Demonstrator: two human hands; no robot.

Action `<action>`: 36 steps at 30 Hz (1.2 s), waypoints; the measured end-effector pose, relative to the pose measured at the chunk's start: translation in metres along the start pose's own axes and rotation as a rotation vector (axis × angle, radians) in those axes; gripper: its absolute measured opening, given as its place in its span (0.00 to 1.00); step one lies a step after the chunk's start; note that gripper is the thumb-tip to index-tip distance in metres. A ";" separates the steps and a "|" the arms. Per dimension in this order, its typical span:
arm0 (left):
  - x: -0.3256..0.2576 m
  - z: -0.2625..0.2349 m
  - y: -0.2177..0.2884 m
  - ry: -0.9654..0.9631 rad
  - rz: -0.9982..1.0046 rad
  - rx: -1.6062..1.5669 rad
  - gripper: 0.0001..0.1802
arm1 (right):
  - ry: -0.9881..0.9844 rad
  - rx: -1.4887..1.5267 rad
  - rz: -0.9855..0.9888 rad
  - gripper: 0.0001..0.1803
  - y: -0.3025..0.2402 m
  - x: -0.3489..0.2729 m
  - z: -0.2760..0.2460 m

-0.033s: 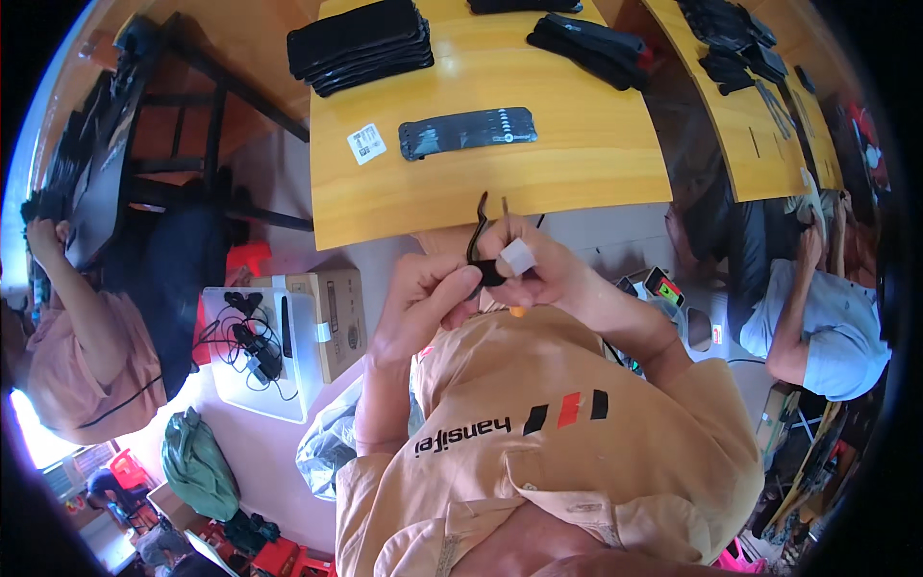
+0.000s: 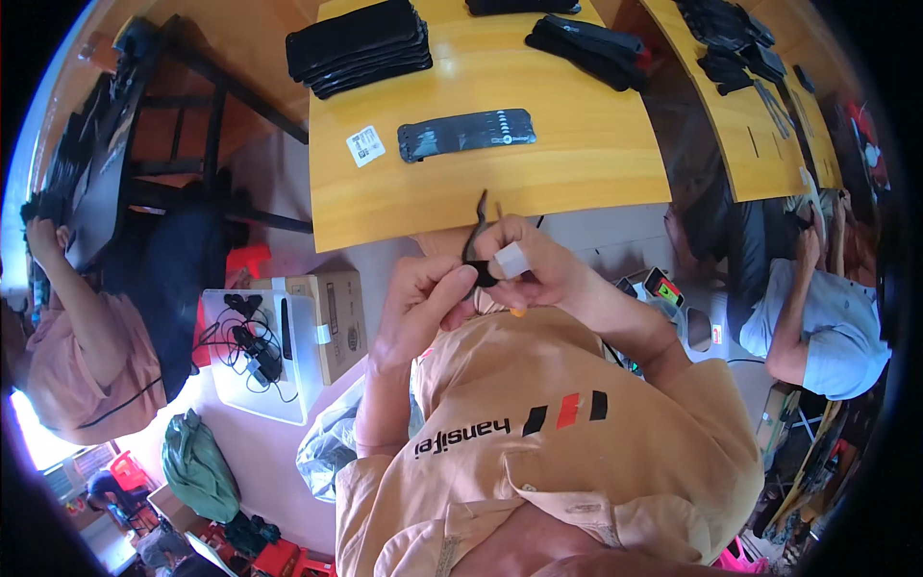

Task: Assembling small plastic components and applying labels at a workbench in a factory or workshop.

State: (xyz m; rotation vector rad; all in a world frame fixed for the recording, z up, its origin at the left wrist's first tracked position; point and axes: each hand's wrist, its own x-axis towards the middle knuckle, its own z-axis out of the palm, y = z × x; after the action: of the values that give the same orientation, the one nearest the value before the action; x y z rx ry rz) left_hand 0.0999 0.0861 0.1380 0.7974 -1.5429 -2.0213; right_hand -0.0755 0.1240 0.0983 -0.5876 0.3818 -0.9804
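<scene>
A flat black sleeve (image 2: 467,134) is laid on the yellow wooden tabletop (image 2: 577,163). Below, black cables (image 2: 252,341) are held in a white plastic bin (image 2: 300,385). A thin curved black strap (image 2: 474,240) is pinched in the left hand (image 2: 418,303), a small white block (image 2: 511,261) in the right hand (image 2: 538,264).

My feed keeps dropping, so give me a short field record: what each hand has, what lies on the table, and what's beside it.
left hand: pinches the lower end of a thin curved black strap
right hand: holds a small white block against that strap
table: yellow wooden tabletop, hands just short of its near edge
on table: flat black card of parts, white square label, stack of black sheets
beside: white bin of black cables
</scene>
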 end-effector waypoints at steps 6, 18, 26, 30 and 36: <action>0.003 0.008 -0.012 0.193 0.043 0.238 0.15 | 0.254 -0.676 -0.325 0.14 0.006 0.004 0.014; -0.018 -0.039 -0.016 0.087 -0.216 -0.175 0.18 | 0.536 -0.071 -0.063 0.11 -0.018 -0.042 -0.010; -0.116 -0.142 0.000 0.626 -0.229 -0.493 0.11 | 1.100 -0.024 -0.265 0.11 -0.074 -0.152 -0.084; -0.147 -0.177 0.019 0.523 -0.012 -0.495 0.17 | 1.160 -0.230 -0.325 0.11 -0.089 -0.168 -0.068; -0.070 -0.133 0.001 0.700 -0.026 -0.113 0.13 | 0.801 -0.874 0.051 0.14 -0.093 -0.137 -0.042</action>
State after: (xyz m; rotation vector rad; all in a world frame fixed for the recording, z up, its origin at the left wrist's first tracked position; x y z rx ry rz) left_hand 0.2425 0.0408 0.1241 1.3017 -1.0077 -1.5673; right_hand -0.2297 0.1901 0.1293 -0.9381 1.5788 -0.9451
